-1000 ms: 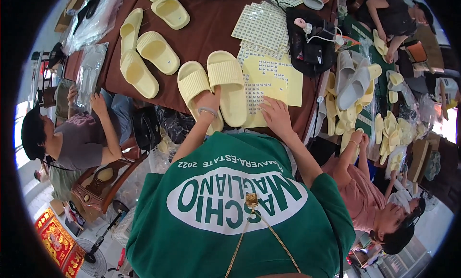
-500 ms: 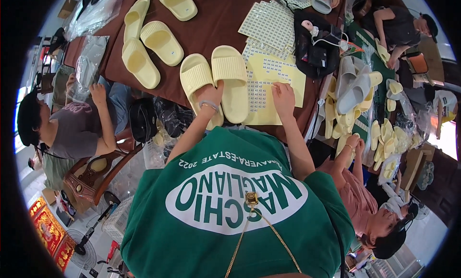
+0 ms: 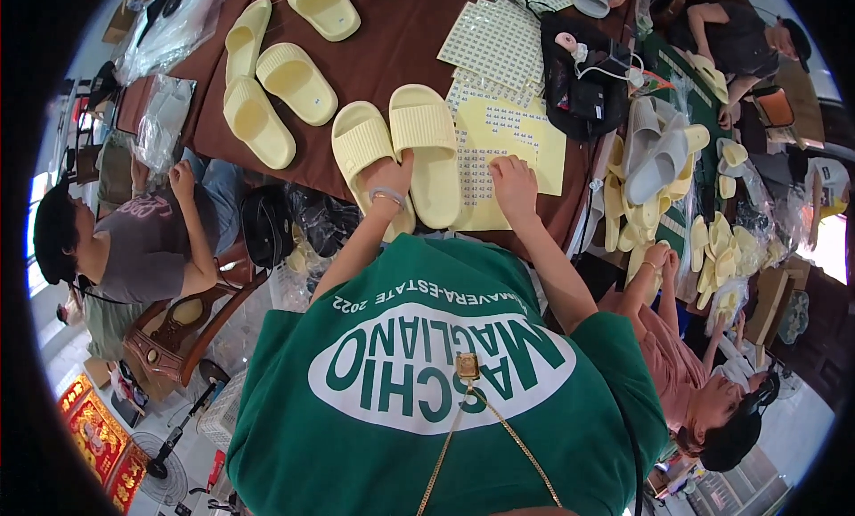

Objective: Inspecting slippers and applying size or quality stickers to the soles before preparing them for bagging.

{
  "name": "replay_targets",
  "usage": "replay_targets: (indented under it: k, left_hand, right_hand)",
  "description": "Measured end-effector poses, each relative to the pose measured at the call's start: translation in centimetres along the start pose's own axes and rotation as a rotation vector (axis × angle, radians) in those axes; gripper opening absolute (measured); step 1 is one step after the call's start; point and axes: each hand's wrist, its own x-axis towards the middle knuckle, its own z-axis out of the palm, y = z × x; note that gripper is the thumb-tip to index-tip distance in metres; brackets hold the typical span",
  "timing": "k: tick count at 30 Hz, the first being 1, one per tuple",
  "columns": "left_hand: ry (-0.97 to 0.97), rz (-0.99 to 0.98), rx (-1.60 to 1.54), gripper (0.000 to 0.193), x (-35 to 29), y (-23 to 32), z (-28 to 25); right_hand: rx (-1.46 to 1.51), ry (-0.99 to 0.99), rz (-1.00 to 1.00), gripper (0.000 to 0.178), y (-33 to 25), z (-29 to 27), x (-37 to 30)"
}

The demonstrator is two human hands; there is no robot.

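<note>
Pale-yellow foam slide pair, table centre, soles up, side by side. Left hand rests on the heels, fingers curled loosely; grip cannot be told. Right hand, at 3 o'clock of the pair, fingertips pressed on yellow sticker sheet, holding nothing. Brown table.

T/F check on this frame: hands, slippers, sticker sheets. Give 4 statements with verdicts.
1. The left hand rests on a pale yellow slipper. True.
2. The right hand holds a slipper. False: it presses on a yellow sticker sheet.
3. The slippers by the hands are grey. False: they are pale yellow; the grey slippers lie off to the right.
4. The table is brown. True.
</note>
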Motion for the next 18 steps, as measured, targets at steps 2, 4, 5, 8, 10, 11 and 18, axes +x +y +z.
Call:
replay_targets:
  k: [2,4,5,8,10,11,18]
  left_hand:
    - [0.071,0.029,0.006,0.07,-0.1,0.8,-0.7]
    - [-0.035,-0.019,-0.034,0.07,-0.4,1.6,-1.7]
    - [-0.031,-0.022,-0.034,0.07,-0.3,1.6,-1.7]
    - [-0.132,-0.046,-0.055,0.069,-0.2,1.4,-1.8]
    - [-0.024,0.014,-0.011,0.069,-0.3,1.5,-1.9]
    - [-0.024,0.012,-0.012,0.069,-0.4,1.6,-2.0]
    - [0.004,0.026,-0.003,0.068,-0.2,1.5,-1.8]
  right_hand:
    - [0.014,-0.03,0.013,0.008,0.6,0.1,0.2]
    - [0.032,-0.064,0.019,0.008,1.0,0.2,0.3]
    - [0.018,-0.063,0.002,0.009,1.0,0.3,0.2]
    - [0.042,-0.064,-0.014,0.01,1.2,0.4,0.2]
    - [0.079,-0.065,-0.009,0.011,1.4,0.5,0.2]
    - [0.118,-0.064,0.007,0.011,1.6,0.5,0.2]
    - [0.121,-0.114,0.029,0.01,1.7,0.5,0.5]
